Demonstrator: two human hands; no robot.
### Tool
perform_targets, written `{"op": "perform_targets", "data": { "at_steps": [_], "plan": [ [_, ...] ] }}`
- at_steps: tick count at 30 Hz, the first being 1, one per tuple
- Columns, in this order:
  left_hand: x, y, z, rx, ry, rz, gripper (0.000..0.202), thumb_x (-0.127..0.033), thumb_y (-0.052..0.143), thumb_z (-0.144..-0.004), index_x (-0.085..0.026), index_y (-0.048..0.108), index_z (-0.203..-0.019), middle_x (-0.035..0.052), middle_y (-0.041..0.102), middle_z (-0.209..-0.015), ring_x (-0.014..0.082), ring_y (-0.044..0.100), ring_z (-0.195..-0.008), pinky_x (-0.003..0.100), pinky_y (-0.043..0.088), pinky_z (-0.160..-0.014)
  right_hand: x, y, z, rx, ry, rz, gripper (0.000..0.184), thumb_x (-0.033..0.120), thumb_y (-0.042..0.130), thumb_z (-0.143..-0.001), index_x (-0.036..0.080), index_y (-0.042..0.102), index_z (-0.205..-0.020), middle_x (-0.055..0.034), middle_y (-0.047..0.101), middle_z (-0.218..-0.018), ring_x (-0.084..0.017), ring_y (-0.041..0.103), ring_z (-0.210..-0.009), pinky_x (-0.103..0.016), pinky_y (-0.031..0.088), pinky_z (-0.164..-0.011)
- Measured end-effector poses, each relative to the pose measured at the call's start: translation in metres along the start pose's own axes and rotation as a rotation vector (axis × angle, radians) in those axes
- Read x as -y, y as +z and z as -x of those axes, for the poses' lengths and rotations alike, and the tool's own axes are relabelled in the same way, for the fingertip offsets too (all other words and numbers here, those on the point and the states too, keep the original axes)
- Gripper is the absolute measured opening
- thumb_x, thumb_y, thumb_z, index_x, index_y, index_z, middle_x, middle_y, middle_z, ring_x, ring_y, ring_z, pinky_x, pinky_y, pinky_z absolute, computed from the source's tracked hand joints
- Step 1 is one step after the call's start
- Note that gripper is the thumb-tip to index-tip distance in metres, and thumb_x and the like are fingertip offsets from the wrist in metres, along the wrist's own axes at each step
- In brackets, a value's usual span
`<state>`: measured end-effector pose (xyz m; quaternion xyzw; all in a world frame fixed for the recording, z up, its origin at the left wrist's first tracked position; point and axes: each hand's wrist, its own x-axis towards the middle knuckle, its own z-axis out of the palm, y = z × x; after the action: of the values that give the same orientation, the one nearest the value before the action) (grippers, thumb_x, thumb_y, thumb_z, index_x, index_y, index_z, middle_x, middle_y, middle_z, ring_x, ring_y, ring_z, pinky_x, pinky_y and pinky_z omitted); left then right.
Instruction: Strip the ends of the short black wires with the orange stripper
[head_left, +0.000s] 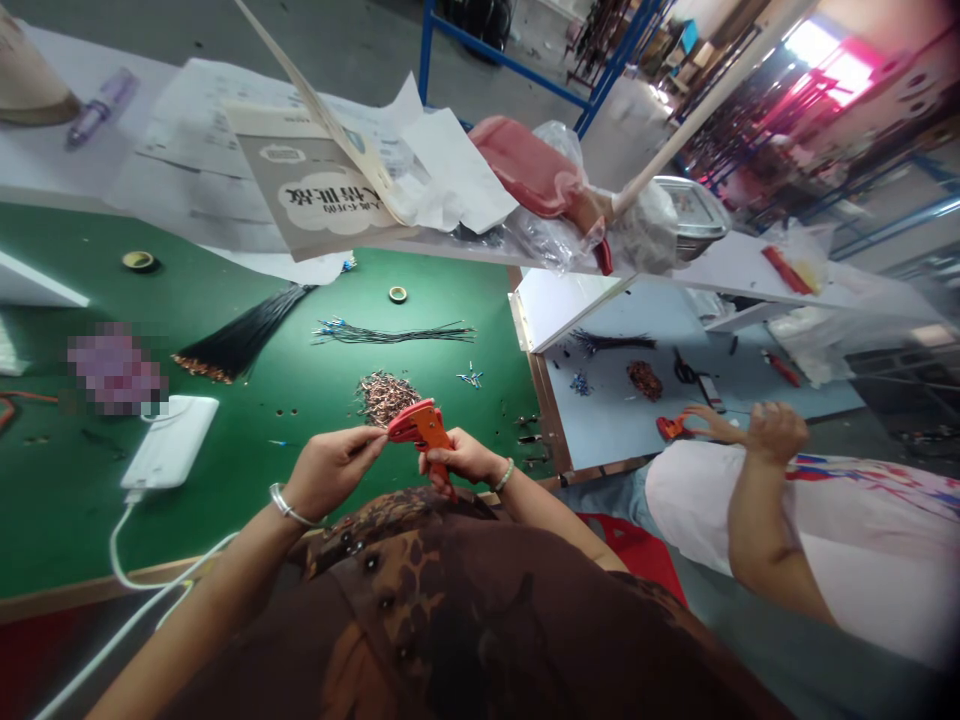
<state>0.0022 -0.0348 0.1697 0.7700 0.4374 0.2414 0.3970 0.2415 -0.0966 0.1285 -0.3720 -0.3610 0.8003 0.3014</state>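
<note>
My right hand [469, 460] is closed round the handles of an orange wire stripper [430, 428], whose red jaws point left. My left hand [334, 468] is closed in a pinch at the mouth of those jaws; what lies between the fingertips is too small to make out. Just behind the tool rests a heap of small copper-coloured pieces [386, 393]. Farther back on the green table lies a row of thin black wires [397, 333] with blue ends at the left. Several small blue-and-white pieces [470, 376] are scattered to the right of the heap.
A thick fan of black wires [247, 335] with copper-coloured ends lies at left. Nearer me is a white power bank [171, 443] with a cable. A tape roll [397, 294] sits under the paper-strewn shelf [465, 240]. At right, a co-worker's hand [716, 425] is by another orange tool [673, 427].
</note>
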Motion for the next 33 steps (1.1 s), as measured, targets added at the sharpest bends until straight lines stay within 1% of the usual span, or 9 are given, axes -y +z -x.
{"op": "perform_targets", "data": {
  "at_steps": [4, 7, 11, 14, 17, 19, 24, 27, 33],
  "plan": [
    [0.000, -0.001, 0.001, 0.018, -0.017, 0.050, 0.044, -0.056, 0.051, -0.088, -0.019, 0.074, -0.090, 0.0056, 0.075, -0.086, 0.0178, 0.067, -0.074, 0.025, 0.051, -0.070, -0.004, 0.005, -0.002, -0.057, -0.011, -0.028, 0.048, 0.057, 0.073, -0.077, 0.011, 0.062, -0.079, 0.0038, 0.057, -0.047, -0.010, 0.051, -0.036, -0.021, 0.039, -0.038],
    [0.002, -0.003, 0.002, 0.045, -0.025, 0.078, 0.048, -0.056, 0.043, -0.091, -0.018, 0.073, -0.090, 0.0033, 0.070, -0.075, 0.0154, 0.062, -0.067, 0.024, 0.048, -0.065, -0.006, 0.010, -0.002, -0.083, 0.000, -0.054, 0.046, 0.055, 0.075, -0.077, 0.012, 0.059, -0.082, 0.0069, 0.051, -0.044, -0.008, 0.045, -0.033, -0.020, 0.036, -0.036],
    [0.009, 0.000, 0.004, 0.070, -0.039, 0.088, 0.047, -0.057, 0.045, -0.091, -0.019, 0.071, -0.081, 0.0028, 0.070, -0.075, 0.0157, 0.062, -0.069, 0.025, 0.047, -0.067, -0.008, 0.015, -0.004, -0.130, 0.026, -0.091, 0.045, 0.053, 0.077, -0.075, 0.016, 0.053, -0.084, 0.0110, 0.045, -0.042, -0.005, 0.036, -0.030, -0.019, 0.032, -0.035],
    [0.012, 0.003, 0.003, 0.024, -0.020, 0.082, 0.043, -0.054, 0.050, -0.089, -0.018, 0.069, -0.078, 0.0027, 0.069, -0.074, 0.0149, 0.060, -0.068, 0.025, 0.045, -0.067, -0.007, 0.013, -0.005, -0.071, -0.007, -0.116, 0.049, 0.056, 0.077, -0.074, 0.015, 0.055, -0.089, 0.0065, 0.054, -0.051, -0.008, 0.046, -0.037, -0.021, 0.039, -0.041],
    [0.013, 0.005, 0.002, -0.054, 0.040, 0.042, 0.037, -0.049, 0.053, -0.090, -0.018, 0.069, -0.079, 0.0023, 0.068, -0.073, 0.0136, 0.058, -0.066, 0.024, 0.044, -0.066, -0.007, 0.003, -0.003, 0.026, -0.018, -0.145, 0.060, 0.061, 0.076, -0.072, 0.011, 0.058, -0.100, -0.0040, 0.066, -0.072, -0.015, 0.063, -0.058, -0.027, 0.050, -0.054],
    [0.014, 0.005, 0.002, -0.111, 0.096, -0.007, 0.034, -0.047, 0.054, -0.090, -0.019, 0.071, -0.081, 0.0027, 0.069, -0.076, 0.0137, 0.058, -0.069, 0.025, 0.044, -0.069, -0.007, -0.006, 0.001, 0.053, -0.022, -0.189, 0.062, 0.062, 0.075, -0.073, 0.011, 0.058, -0.104, -0.0075, 0.068, -0.080, -0.019, 0.067, -0.067, -0.031, 0.053, -0.061],
    [0.014, 0.006, 0.001, -0.220, 0.207, -0.123, 0.029, -0.042, 0.055, -0.093, -0.020, 0.073, -0.084, 0.0031, 0.071, -0.078, 0.0149, 0.060, -0.074, 0.028, 0.044, -0.074, -0.006, -0.016, 0.007, 0.094, -0.011, -0.217, 0.063, 0.061, 0.074, -0.076, 0.009, 0.058, -0.107, -0.0095, 0.069, -0.081, -0.021, 0.069, -0.072, -0.034, 0.055, -0.066],
    [0.012, 0.009, 0.000, -0.237, 0.280, -0.176, 0.025, -0.036, 0.056, -0.094, -0.020, 0.073, -0.085, 0.0033, 0.072, -0.079, 0.0148, 0.061, -0.074, 0.030, 0.043, -0.075, -0.002, -0.014, 0.006, 0.138, -0.007, -0.205, 0.063, 0.060, 0.075, -0.075, 0.009, 0.059, -0.108, -0.0097, 0.069, -0.082, -0.021, 0.069, -0.070, -0.032, 0.054, -0.063],
    [0.012, 0.012, -0.002, -0.255, 0.340, -0.250, 0.020, -0.031, 0.058, -0.094, -0.020, 0.072, -0.086, 0.0033, 0.074, -0.080, 0.0148, 0.063, -0.073, 0.031, 0.041, -0.074, 0.005, -0.012, 0.001, 0.169, -0.003, -0.176, 0.064, 0.060, 0.076, -0.074, 0.009, 0.058, -0.108, -0.0098, 0.069, -0.082, -0.019, 0.068, -0.068, -0.031, 0.054, -0.064]
  ]
}}
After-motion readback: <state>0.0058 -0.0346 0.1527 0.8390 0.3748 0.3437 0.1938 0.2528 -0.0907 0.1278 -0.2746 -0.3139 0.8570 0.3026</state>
